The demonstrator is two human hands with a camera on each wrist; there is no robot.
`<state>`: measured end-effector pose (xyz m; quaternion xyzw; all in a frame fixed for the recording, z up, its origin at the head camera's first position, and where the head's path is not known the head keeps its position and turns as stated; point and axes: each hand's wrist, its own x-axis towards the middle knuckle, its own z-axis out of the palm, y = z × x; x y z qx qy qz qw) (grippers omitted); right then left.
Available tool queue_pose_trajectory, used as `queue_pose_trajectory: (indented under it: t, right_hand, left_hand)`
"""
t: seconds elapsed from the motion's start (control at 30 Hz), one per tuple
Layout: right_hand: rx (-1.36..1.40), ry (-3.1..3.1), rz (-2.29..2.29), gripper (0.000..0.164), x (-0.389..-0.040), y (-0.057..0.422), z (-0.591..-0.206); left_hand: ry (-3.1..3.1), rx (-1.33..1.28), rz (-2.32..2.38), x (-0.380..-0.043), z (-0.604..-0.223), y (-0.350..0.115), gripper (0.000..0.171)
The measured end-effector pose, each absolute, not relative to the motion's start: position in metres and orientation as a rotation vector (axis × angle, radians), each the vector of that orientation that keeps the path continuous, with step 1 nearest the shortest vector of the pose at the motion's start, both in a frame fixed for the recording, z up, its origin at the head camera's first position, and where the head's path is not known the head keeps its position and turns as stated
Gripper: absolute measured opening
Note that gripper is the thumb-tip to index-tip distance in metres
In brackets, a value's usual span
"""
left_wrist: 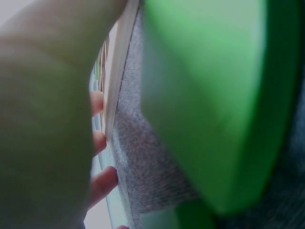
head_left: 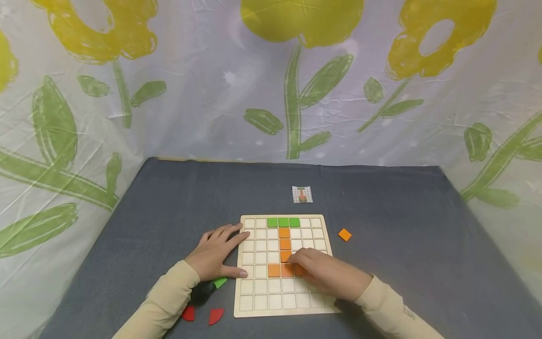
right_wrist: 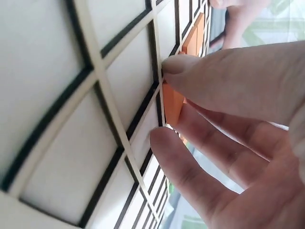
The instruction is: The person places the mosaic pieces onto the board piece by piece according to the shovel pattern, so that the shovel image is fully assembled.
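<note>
A wooden grid board (head_left: 247,308) lies on the dark table. Three green square tiles (head_left: 283,222) line its top row, with a column of orange tiles (head_left: 285,244) below them. Two more orange tiles (head_left: 274,270) sit under that column. My right hand (head_left: 328,275) pinches an orange tile (right_wrist: 172,105) at the right end of this lower row, thumb on one side and fingers on the other. With fingers spread, my left hand (head_left: 213,258) rests at the board's left edge, fingertips and thumb on the rim.
Beyond the board lies a small card (head_left: 302,194) with a printed grid picture. One loose orange tile (head_left: 345,234) is to the right. Near the left wrist are a green piece (head_left: 220,282) and red quarter-round pieces (head_left: 216,316). A flowered cloth (head_left: 203,117) hangs behind.
</note>
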<state>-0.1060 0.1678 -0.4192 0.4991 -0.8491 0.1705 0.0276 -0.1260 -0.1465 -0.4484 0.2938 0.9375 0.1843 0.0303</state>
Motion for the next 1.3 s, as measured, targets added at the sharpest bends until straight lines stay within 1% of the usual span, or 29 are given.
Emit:
queue_pose_trajectory:
  t: [0.23, 0.73, 1.0, 1.3]
  right_hand:
    - [1.548, -2.554, 0.459, 0.031, -0.111, 0.174, -0.418]
    - [1.567, -2.528, 0.455, 0.028, -0.114, 0.181, -0.415]
    - [1.354, -2.617, 0.384, 0.027, -0.123, 0.207, -0.400]
    - [1.221, -2.648, 0.388, 0.030, -0.140, 0.233, -0.396]
  left_hand:
    - [2.901, 0.907, 0.566, -0.126, -0.447, -0.146, 0.087]
    - [2.901, 0.908, 0.576, -0.127, -0.448, -0.146, 0.088]
    - [2.900, 0.910, 0.579, -0.125, -0.448, -0.147, 0.088]
    - [2.900, 0.911, 0.565, -0.125, -0.448, -0.146, 0.088]
